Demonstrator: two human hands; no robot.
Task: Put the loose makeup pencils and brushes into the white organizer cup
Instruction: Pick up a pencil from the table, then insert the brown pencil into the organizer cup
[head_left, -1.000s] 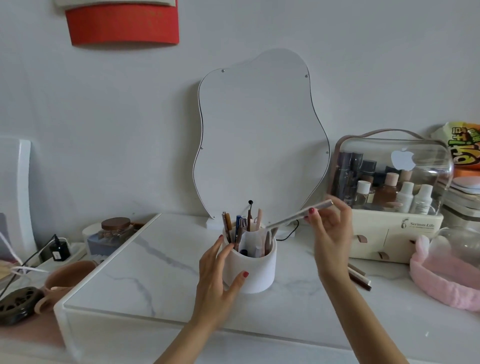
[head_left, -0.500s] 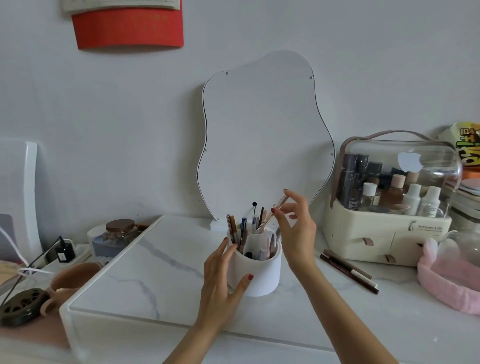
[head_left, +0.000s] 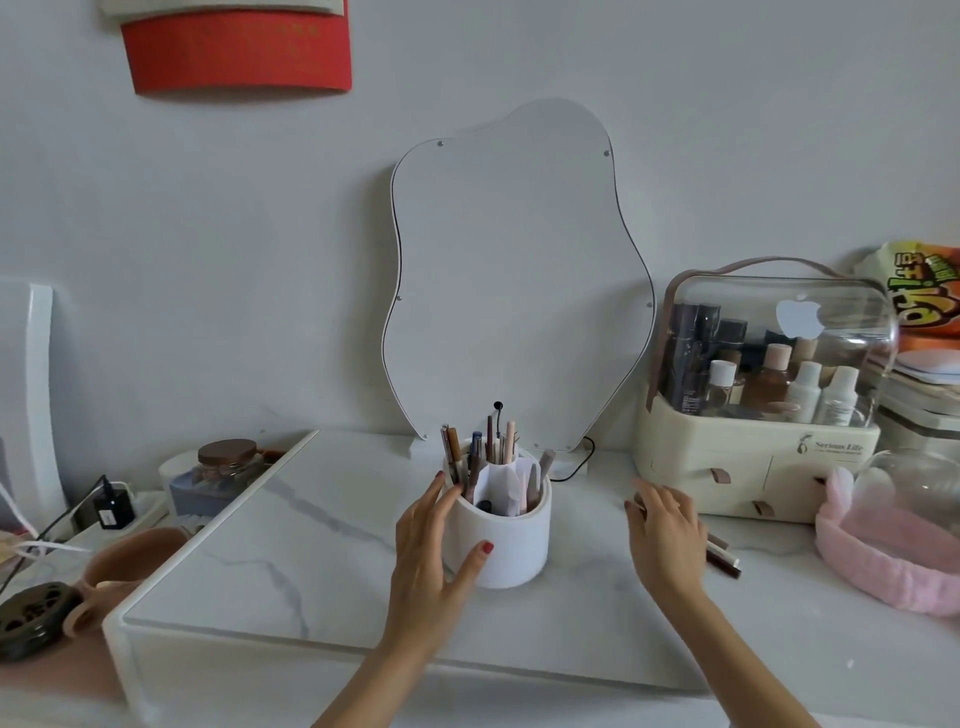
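Note:
The white organizer cup (head_left: 511, 540) stands on the marble top with several pencils and brushes (head_left: 488, 452) upright in its compartments. My left hand (head_left: 431, 551) wraps its left side, thumb on the front wall and fingers by the rim. My right hand (head_left: 665, 535) is spread palm down to the right of the cup, over loose dark makeup pencils (head_left: 723, 555) lying on the top. Only the pencils' right ends show past the hand, and nothing is visibly gripped.
A wavy mirror (head_left: 514, 280) leans on the wall behind the cup. A cream cosmetics case (head_left: 763, 415) with a clear lid sits at the right, with a pink headband (head_left: 893, 556) in front of it. A lidded jar (head_left: 228, 462) and a plug lie left of the marble top (head_left: 311, 545).
My right hand put the pale pencil into the cup, let go, and moved right and down to the loose pencils. My left hand has stayed on the cup.

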